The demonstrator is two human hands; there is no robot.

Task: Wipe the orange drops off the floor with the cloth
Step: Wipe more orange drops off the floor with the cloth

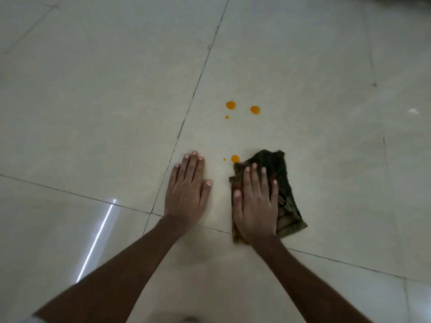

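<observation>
Both hands are lying flat, fingers spread: the left hand (187, 194) is pressing bare floor tile (93, 113) beside a grout line (186, 108), the right hand (255, 203) is pinning a dark patterned cloth (275, 164). Five orange drops are showing: one (235, 158) touching the cloth's far-left corner, a speck (224, 159) beside it, three (231, 105) farther off.

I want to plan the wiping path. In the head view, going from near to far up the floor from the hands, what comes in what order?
Right hand flat on the cloth → drop at the cloth's edge → small drop → two larger drops, about level with each other.
</observation>
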